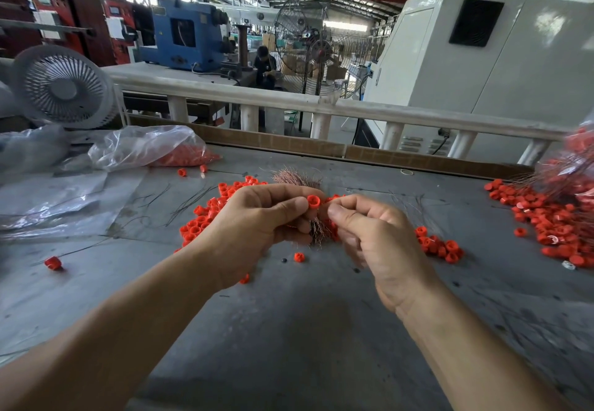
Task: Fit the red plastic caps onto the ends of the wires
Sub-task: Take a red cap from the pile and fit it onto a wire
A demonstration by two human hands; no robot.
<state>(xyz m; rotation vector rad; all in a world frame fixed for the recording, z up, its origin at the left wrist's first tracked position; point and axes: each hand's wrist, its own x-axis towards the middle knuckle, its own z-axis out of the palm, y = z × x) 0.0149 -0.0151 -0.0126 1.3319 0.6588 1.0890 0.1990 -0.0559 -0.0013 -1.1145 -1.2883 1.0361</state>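
Head view: left hand (pixel 257 217) pinches cap (pixel 314 201), opening upward.

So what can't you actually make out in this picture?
Head view only:
- Wire tip at the right hand: too thin, hidden by the fingers.
- Whether the red cap in the left hand is on a wire yet: can't tell.
- Capped pile far right: blurred, cut by the edge.
- Bag contents: veiled by plastic.

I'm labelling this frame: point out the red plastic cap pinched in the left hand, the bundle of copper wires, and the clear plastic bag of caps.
Red plastic cap (pixel 314 201), head view, its open rim.
Copper wire bundle (pixel 297 178), head view, far splayed ends.
Clear plastic bag (pixel 144 145), head view, crumpled top.
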